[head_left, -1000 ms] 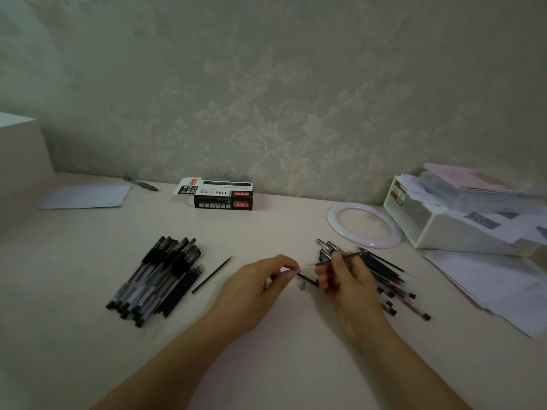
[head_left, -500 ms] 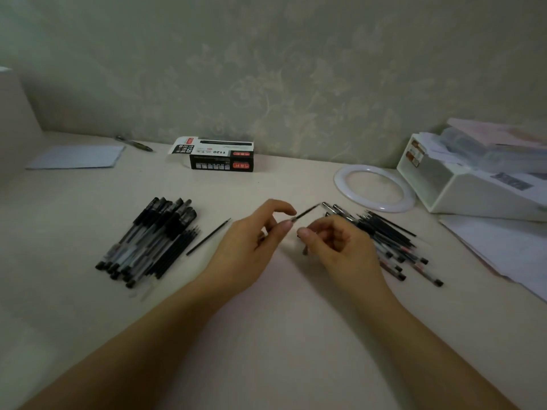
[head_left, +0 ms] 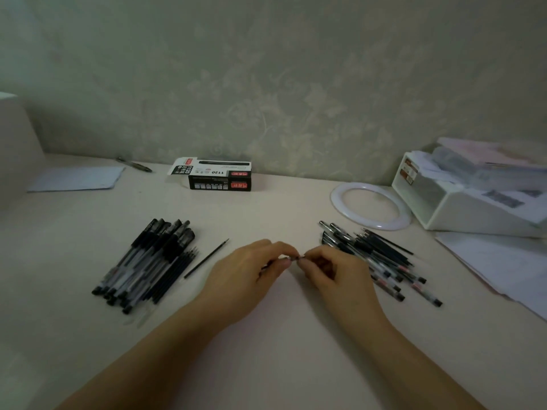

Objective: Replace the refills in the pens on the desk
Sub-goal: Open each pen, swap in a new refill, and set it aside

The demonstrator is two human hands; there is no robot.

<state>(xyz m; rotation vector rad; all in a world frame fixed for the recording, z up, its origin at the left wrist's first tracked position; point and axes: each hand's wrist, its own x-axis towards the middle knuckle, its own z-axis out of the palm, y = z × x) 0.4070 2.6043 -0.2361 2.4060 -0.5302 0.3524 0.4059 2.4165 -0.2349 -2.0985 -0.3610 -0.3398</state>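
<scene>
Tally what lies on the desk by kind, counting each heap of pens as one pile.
Pen piles: 2, left pile and right pile
Loose refill: 1
Stray pen by the wall: 1
Refill box: 1
White ring: 1
White tray of papers: 1
Blue sheet: 1
Total: 8

The desk point(head_left: 281, 208) holds two pen piles point(head_left: 148, 261) point(head_left: 381, 261), a refill box point(head_left: 219, 176) (black), a ring point(head_left: 370, 207) and papers point(head_left: 77, 179).

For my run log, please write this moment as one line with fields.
stage: refill swap | left hand: pinches small pen part | right hand: pinches same part | pens: left pile | right pile | loose refill: on desk
</scene>
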